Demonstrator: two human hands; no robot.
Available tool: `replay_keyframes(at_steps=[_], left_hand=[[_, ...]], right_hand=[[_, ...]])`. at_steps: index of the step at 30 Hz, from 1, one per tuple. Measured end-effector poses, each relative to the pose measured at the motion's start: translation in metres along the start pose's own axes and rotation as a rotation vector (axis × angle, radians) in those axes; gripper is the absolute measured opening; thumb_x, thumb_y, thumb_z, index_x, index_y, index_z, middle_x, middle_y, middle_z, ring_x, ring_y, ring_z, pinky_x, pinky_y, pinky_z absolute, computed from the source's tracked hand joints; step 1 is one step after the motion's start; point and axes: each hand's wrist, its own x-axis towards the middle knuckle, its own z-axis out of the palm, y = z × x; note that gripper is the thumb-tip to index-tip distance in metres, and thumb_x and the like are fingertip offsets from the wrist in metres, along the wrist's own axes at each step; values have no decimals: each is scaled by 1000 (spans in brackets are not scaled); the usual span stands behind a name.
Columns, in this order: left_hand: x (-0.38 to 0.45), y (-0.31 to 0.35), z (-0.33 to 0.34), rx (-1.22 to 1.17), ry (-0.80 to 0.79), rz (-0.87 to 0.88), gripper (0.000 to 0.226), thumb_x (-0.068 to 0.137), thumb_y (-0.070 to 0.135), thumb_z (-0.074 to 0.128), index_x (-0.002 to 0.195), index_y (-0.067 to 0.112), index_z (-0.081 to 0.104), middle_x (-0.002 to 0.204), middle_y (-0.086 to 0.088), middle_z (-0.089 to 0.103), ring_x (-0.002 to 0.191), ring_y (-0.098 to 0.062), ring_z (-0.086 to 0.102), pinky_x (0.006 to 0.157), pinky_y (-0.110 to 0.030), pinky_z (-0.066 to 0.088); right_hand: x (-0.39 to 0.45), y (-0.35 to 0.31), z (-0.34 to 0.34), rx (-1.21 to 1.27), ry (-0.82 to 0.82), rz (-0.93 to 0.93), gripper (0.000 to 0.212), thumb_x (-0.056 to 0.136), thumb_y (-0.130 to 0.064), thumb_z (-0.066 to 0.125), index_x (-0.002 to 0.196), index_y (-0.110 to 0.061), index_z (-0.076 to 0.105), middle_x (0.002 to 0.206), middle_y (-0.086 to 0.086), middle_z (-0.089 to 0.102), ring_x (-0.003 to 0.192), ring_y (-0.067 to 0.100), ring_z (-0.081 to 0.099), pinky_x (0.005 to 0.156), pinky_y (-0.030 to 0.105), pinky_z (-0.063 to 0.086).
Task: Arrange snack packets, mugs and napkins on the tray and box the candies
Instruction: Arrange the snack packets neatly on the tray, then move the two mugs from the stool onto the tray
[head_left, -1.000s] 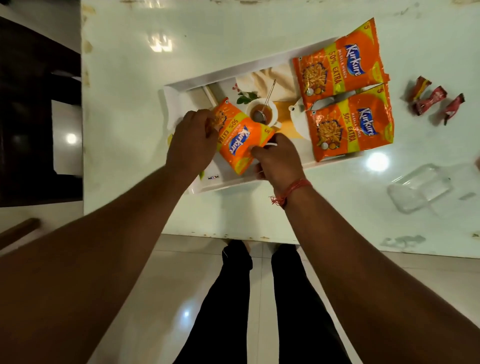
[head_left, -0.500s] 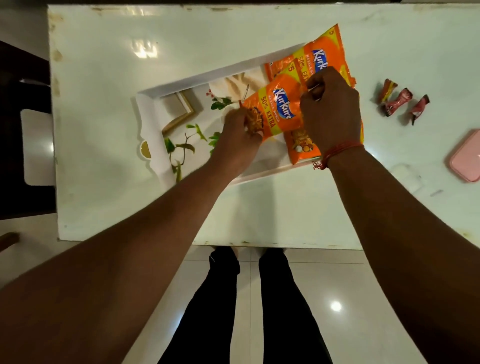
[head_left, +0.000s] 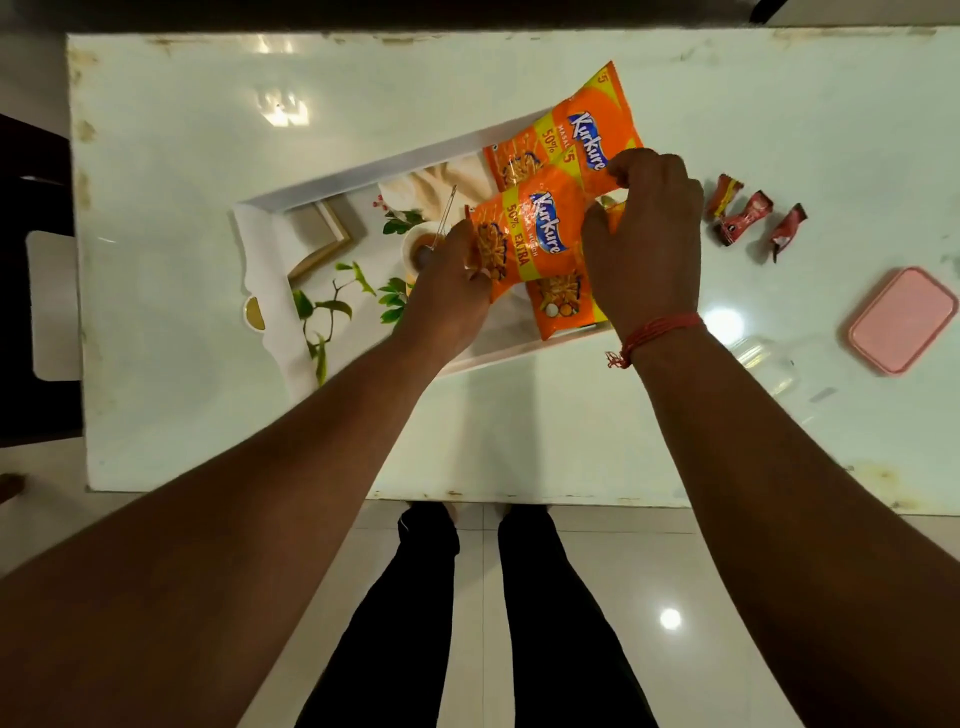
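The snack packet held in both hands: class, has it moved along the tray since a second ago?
Yes. The held snack packet has gone from the tray's left end to its right end, now overlapping the two packets there, nearer the candies.

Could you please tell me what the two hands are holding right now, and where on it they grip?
Both hold the top orange Kurkure snack packet: the left hand pinches its left end, the right hand its right end.

"Kurkure" and "50% EXTRA" are read on the front snack packet (head_left: 524, 236). "Kurkure", "50%", "MASAL" and a corner "5" are read on the rear packet (head_left: 587, 130).
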Motion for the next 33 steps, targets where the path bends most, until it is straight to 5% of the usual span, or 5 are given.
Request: replay_keyframes(at_steps=[3, 8, 14, 21, 33], left_hand=[[-10, -4, -11, 134, 110, 52, 54, 93, 16, 52, 145, 21, 40, 142, -6, 51, 111, -5, 60, 87, -11, 38], [-37, -8, -64, 524, 256, 335, 56, 95, 37, 50, 143, 9, 42, 137, -12, 55, 126, -27, 50, 104, -29, 34], [-47, -29, -165, 856, 227, 332, 75, 94, 61, 28, 153, 14, 29, 161, -10, 27, 149, -30, 22, 119, -53, 19], [-55, -64, -319, 971, 286, 278, 77, 93, 74, 11, 156, 31, 4, 166, 0, -3, 152, -24, -10, 120, -59, 1], [-69, -110, -555, 955, 432, 330, 79, 92, 74, 14, 156, 31, -1, 166, -1, -5, 151, -24, -13, 119, -61, 3]], right_hand=[[-16, -19, -4, -106, 66, -180, 38, 91, -25, 53, 127, -13, 56, 130, 10, 55, 119, 32, 48, 99, 41, 39], [-41, -63, 9, -269, -262, -333, 61, 93, -41, 50, 148, -17, 37, 155, 12, 34, 142, 37, 29, 114, 51, 29], [-40, -126, 46, -399, -539, -388, 92, 86, -66, 49, 156, -28, 4, 166, 7, -1, 151, 39, 2, 116, 63, 19], [-37, -261, 127, -374, -550, -470, 99, 76, -83, 29, 155, -35, -5, 165, 0, -14, 152, 31, -8, 119, 60, 13], [-48, -498, 245, -279, -475, -683, 90, 80, -80, 17, 155, -32, 4, 166, 4, 4, 152, 34, 6, 117, 61, 21]])
